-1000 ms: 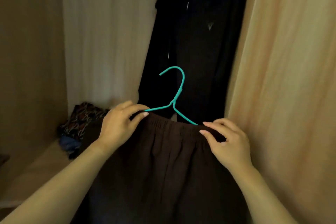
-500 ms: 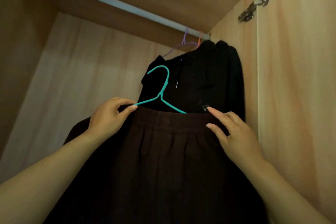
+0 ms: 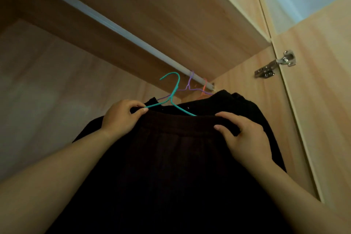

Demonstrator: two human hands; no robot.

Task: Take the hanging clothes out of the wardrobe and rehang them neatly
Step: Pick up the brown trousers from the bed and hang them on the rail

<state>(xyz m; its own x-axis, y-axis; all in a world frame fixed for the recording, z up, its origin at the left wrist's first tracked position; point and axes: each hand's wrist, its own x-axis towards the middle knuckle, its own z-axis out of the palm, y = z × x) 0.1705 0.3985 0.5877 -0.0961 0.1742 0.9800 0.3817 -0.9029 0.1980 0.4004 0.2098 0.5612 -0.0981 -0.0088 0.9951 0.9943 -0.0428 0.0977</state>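
A: Where is the garment?

B: The dark brown garment (image 3: 171,167) hangs between the two hands and falls below them, with its gathered waistband stretched from one hand to the other. It sits on a teal hanger (image 3: 176,90), whose arms run into the waistband between the hands.

A: What is each hand doing?

B: The left hand (image 3: 121,118) pinches the left tip of the teal hanger between thumb and forefinger, right at the edge of the waistband, with the other fingers curled in. The right hand (image 3: 245,138) grips the right end of the waistband, fingers bent over its top edge and thumb pressed on the front.

A: And the hook?

B: It rises above the hands, closer to the left one, and ends just under the white rail (image 3: 114,24). It does not look to be over the rail.

A: Anything else up there?

B: Above the right hand, a purple hanger (image 3: 190,84) and an orange hanger (image 3: 204,86) hang on the rail near its end. A black garment (image 3: 243,104) hangs from them, just behind the right hand. Further out past the right hand is the open wardrobe door (image 3: 322,110) with its metal hinge (image 3: 275,64). A wooden shelf (image 3: 171,5) runs over the rail.
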